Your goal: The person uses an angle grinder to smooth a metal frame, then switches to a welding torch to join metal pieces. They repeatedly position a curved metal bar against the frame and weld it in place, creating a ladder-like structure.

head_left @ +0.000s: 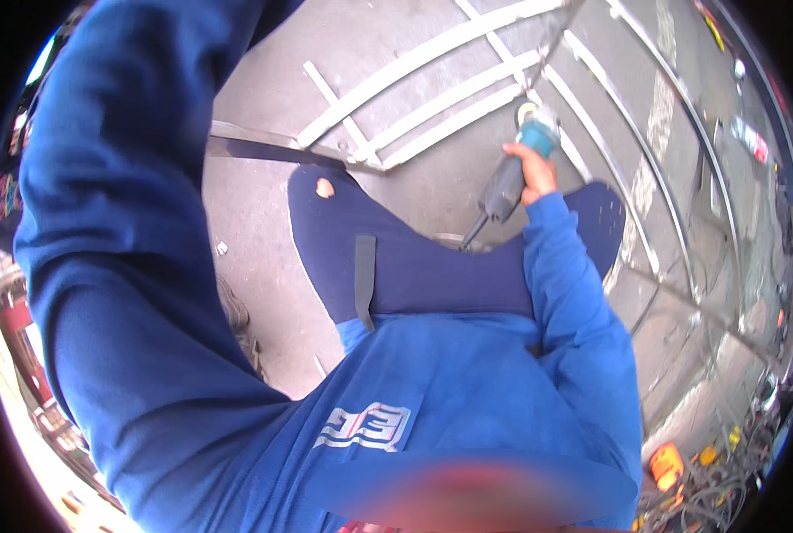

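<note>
As the head view looks down past the blue sleeves, the right hand (535, 173) is wrapped around an angle grinder (505, 185), its disc (525, 114) just ahead of that hand, near pale metal bars (454, 127). I can't tell what the left hand, out of sight, is doing. The tool looks fairly heavy and rigid, best held around its grey body, clear of the disc.

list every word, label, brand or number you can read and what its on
Blue shirt: stylised white print, which I won't transcribe.
Bottle at the right: red label, too small and blurred to read.
Teal-and-grey grinder: no lettering can be made out.
</note>
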`<state>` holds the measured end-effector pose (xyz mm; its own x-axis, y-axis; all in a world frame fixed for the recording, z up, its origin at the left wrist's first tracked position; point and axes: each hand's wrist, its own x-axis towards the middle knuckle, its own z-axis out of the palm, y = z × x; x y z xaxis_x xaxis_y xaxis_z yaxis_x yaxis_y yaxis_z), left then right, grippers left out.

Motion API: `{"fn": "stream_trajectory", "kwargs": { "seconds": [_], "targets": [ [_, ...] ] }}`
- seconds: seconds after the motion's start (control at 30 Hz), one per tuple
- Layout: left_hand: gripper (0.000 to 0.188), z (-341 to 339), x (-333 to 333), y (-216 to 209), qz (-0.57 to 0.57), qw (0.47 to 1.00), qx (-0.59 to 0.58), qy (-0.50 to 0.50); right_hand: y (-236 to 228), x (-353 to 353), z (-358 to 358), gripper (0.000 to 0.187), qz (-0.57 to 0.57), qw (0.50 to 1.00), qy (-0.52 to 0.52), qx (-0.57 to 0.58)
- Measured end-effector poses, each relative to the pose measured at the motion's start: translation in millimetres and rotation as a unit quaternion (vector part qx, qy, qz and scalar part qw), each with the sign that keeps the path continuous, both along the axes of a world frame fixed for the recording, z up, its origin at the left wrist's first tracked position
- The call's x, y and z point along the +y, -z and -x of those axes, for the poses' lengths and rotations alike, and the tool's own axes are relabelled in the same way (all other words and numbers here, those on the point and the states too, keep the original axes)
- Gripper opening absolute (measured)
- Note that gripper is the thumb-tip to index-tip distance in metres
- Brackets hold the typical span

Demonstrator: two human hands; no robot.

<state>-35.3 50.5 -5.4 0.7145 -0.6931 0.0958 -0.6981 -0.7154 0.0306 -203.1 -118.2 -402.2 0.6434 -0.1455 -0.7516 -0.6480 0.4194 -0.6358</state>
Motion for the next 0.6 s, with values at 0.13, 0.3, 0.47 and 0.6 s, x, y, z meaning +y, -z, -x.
{"fn": "stream_trajectory", "kwargs": {
  "seconds": [0.13, 0.3, 0.47, 0.6],
  "targets": [
    [0.051, 64, 88, -3, -0.012, 1.000, -0.003, 0.016, 9, -2, -17, 0.044, -0.010, 1.000, 0.013, -0.026],
    [0.072, 153, 145, -11, -0.036, 0.998, -0.047, -0.034, 22, -3, -27, 0.043, -0.037, 0.996, -0.003, -0.085],
    [0.072, 181, 144, -2, -0.055, 0.987, -0.110, -0.102, 24, -6, -30, 0.043, -0.097, 0.983, -0.001, -0.158],
    [0.069, 178, 146, 7, -0.036, 0.982, -0.121, -0.143, 10, -3, -29, 0.046, -0.147, 0.981, 0.017, -0.123]
  ]
}}
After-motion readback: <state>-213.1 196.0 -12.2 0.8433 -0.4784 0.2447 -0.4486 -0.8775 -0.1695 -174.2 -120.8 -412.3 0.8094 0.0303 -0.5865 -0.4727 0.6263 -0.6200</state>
